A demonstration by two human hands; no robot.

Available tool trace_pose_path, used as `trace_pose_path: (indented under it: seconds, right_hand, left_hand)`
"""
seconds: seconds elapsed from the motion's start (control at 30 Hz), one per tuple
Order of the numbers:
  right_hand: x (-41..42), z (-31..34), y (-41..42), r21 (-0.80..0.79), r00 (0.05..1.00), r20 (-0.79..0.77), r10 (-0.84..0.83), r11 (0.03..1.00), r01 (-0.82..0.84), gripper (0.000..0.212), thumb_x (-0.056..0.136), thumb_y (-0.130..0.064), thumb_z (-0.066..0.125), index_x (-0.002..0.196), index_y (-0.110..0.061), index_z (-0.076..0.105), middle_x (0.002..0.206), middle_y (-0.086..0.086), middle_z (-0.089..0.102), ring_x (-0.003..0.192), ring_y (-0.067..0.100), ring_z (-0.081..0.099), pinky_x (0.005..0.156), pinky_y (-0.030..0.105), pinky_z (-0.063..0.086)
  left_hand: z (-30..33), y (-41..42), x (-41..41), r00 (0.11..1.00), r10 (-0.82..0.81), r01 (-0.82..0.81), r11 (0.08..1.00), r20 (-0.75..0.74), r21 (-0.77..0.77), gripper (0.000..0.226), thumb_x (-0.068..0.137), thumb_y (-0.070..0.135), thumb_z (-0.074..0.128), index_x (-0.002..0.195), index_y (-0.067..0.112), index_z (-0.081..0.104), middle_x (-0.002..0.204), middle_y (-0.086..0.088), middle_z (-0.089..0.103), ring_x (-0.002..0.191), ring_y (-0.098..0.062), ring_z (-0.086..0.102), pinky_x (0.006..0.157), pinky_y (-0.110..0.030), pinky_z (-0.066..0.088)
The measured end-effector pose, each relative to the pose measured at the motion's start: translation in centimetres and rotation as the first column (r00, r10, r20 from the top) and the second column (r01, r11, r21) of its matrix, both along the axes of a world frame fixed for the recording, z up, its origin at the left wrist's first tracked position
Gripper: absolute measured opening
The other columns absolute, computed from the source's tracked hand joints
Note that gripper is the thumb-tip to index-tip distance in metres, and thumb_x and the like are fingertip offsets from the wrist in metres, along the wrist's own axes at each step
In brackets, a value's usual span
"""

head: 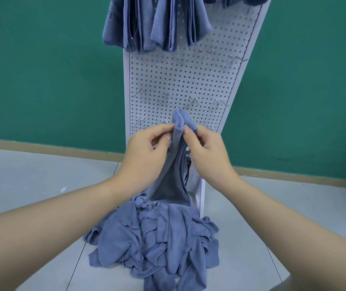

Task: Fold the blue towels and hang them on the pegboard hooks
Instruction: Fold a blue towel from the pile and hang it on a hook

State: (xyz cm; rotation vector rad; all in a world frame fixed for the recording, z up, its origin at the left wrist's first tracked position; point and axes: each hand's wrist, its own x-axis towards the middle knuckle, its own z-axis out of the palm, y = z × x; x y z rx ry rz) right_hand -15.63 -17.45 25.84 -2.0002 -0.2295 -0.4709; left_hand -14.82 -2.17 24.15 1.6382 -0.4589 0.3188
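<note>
The task looks partly done. Several folded towels already hang from the top rows of the white pegboard, while the hooks in the middle and lower rows that can be seen are bare. A large crumpled pile of blue towels lies on the pale floor at the near foot of the board, so much folding and hanging is left.

One towel is held up in front of the lower hooks, its tail trailing down to the pile. The left hand pinches its top edge between thumb and forefinger, the other fingers curled loosely. The right hand pinches the same bunched top just to the right, thumb and forefinger closed on the cloth. The two hands sit close together, nearly touching, apparently gathering a fold.
</note>
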Motion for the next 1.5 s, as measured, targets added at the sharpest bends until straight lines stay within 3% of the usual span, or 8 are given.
trace_pose_path:
  seconds: [0.27,0.47,0.53,0.67,0.9,1.0,1.2,1.5]
  right_hand:
    - [-0.3,0.0,-0.4,-0.067,0.996,0.022,0.09,0.994,-0.089,0.026,0.103,-0.035,0.062,0.084,-0.018,0.069,0.07,-0.007,0.049,0.062,0.004,0.043,0.061,0.019,0.034]
    - [0.2,1.4,-1.1,0.114,0.994,-0.03,0.103,0.988,-0.099,0.072,0.092,-0.059,0.057,0.093,0.013,0.058,0.076,0.018,0.053,0.076,0.02,0.048,0.072,0.046,0.045]
    - [0.4,1.9,-1.5,0.201,0.989,-0.042,0.139,0.971,-0.128,0.062,0.095,-0.055,0.058,0.095,0.006,0.065,0.084,0.021,0.062,0.083,0.021,0.056,0.083,0.053,0.052]
    - [0.4,2.5,-2.0,0.302,0.976,-0.083,0.201,0.938,-0.167,0.027,0.109,-0.031,0.05,0.106,-0.012,0.07,0.096,-0.003,0.076,0.093,0.011,0.069,0.091,0.036,0.058]
    - [0.2,2.3,-1.7,0.141,0.975,-0.131,0.182,0.977,-0.163,0.027,0.101,-0.035,0.064,0.108,-0.01,0.073,0.109,0.015,0.076,0.103,0.033,0.073,0.098,0.055,0.055]
    - [0.5,2.4,-1.6,0.176,0.978,-0.127,0.166,0.974,-0.142,0.025,0.103,-0.029,0.063,0.106,-0.006,0.072,0.109,0.019,0.075,0.094,0.022,0.072,0.098,0.055,0.055]
    - [1.7,3.8,-1.3,0.402,0.961,-0.122,0.248,0.897,-0.181,0.018,0.108,-0.02,0.053,0.112,-0.006,0.064,0.106,0.016,0.073,0.098,0.028,0.072,0.094,0.048,0.057]
    - [1.8,6.4,-0.5,0.59,0.948,-0.063,0.311,0.778,-0.216,0.016,0.108,-0.014,0.05,0.096,-0.012,0.06,0.084,0.003,0.069,0.074,0.014,0.067,0.072,0.03,0.057]
  left_hand:
    - [0.3,0.1,0.6,0.997,0.062,-0.064,0.997,-0.042,-0.049,0.015,0.089,0.017,0.08,0.091,0.03,0.073,0.09,0.009,0.073,0.087,-0.022,0.071,0.078,-0.053,0.063]
    - [0.6,0.2,1.7,0.988,-0.02,0.022,1.0,-0.154,0.014,0.044,0.087,0.03,0.083,0.123,0.021,0.059,0.118,0.005,0.069,0.106,-0.01,0.068,0.099,-0.037,0.056]
    - [0.5,0.5,2.1,0.939,-0.181,0.18,0.983,-0.292,-0.03,0.06,0.081,0.038,0.083,0.131,0.02,0.057,0.126,0.0,0.07,0.115,-0.012,0.068,0.107,-0.036,0.051]
    - [0.1,0.6,2.2,0.822,-0.42,0.407,0.906,-0.384,-0.119,0.044,0.081,0.026,0.073,0.123,0.015,0.067,0.119,0.003,0.076,0.111,-0.011,0.071,0.095,-0.024,0.054]
    - [-0.3,0.6,2.8,0.861,-0.362,0.33,0.932,-0.357,-0.149,0.031,0.082,0.02,0.076,0.112,0.013,0.072,0.11,-0.002,0.079,0.102,-0.016,0.074,0.089,-0.027,0.058]
    - [-0.6,0.1,2.6,0.874,-0.335,0.295,0.941,-0.353,-0.164,0.024,0.088,0.014,0.075,0.112,0.014,0.073,0.108,-0.001,0.08,0.1,-0.014,0.075,0.084,-0.024,0.059]
    - [-0.5,-2.4,1.5,0.884,-0.307,0.271,0.951,-0.353,-0.149,0.033,0.081,0.025,0.08,0.111,0.013,0.073,0.106,0.0,0.08,0.101,-0.015,0.076,0.081,-0.023,0.058]
    - [-1.2,-3.7,1.0,0.866,-0.295,0.208,0.946,-0.403,-0.248,0.066,0.06,0.041,0.094,0.112,0.007,0.074,0.109,-0.009,0.079,0.104,-0.028,0.075,0.096,-0.041,0.057]
